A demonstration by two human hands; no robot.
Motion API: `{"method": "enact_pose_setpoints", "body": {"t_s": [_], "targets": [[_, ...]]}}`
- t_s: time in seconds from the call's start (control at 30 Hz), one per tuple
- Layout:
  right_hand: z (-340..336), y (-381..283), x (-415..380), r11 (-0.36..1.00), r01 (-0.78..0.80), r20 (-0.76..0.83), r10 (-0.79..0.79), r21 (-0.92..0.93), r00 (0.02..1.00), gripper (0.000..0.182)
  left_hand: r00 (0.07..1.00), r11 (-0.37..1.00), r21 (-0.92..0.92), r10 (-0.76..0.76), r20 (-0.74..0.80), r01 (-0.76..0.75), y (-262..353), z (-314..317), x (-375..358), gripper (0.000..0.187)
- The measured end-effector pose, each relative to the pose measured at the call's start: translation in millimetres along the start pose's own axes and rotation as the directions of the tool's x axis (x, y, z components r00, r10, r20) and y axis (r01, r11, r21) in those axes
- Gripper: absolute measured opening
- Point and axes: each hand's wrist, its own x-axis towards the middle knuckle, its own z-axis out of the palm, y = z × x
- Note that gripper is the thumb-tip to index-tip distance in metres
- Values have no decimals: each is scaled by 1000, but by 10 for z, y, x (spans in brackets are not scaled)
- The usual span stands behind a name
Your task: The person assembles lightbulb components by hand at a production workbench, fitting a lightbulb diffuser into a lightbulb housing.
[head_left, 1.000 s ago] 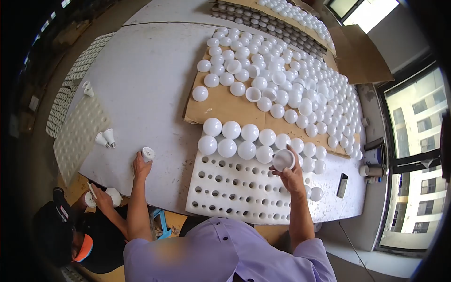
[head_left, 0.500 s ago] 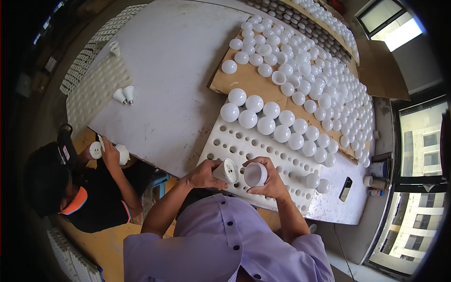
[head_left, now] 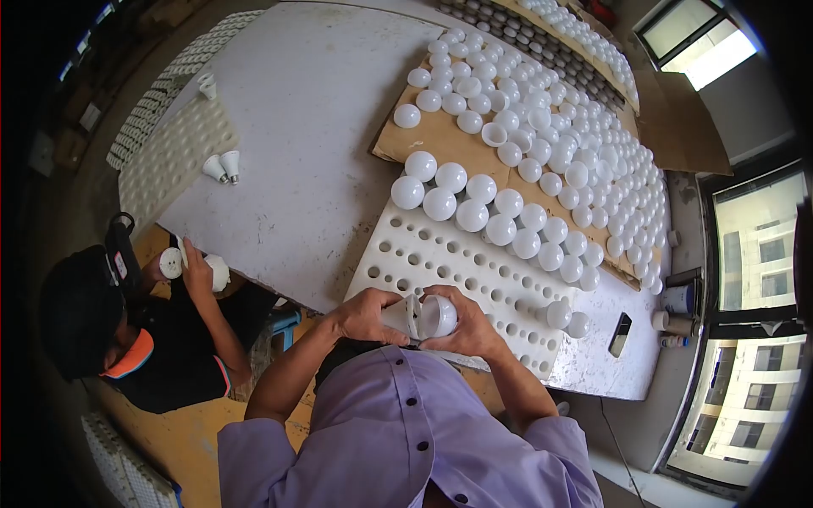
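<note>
My left hand (head_left: 364,318) is wrapped round a white bulb base (head_left: 397,317), whose round face points right. Against that face, or very near it, is a white dome cover (head_left: 439,316), gripped by my right hand (head_left: 470,325). Whether the two parts touch all the way round cannot be made out. Both hands are over the near edge of a white foam tray (head_left: 406,271) with rows of holes. Glossy white domes (head_left: 471,214) stand in two rows along the tray's far side.
Many domes (head_left: 542,118) lie on a cardboard sheet (head_left: 391,140) behind the tray. A phone (head_left: 621,334) lies at the right. A co-worker (head_left: 161,339) at the left holds bulb parts. Two bulbs (head_left: 222,167) lie near another foam tray (head_left: 174,148).
My hands have come together, bringing the dome cover up to the bulb base. The dome's open side has turned from facing me toward the base.
</note>
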Motion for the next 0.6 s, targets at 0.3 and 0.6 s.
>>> {"method": "enact_pose_setpoints", "body": {"t_s": [0.3,0.6], "targets": [[83,-108,15,957,-11,106,43,-290,993,86,995,965,245,-85,-58,97,61,45,-12,53],[223,-113,67,921,351,-46,-363,-170,931,77,999,944,328,-39,3,36,157,70,12,59]]}}
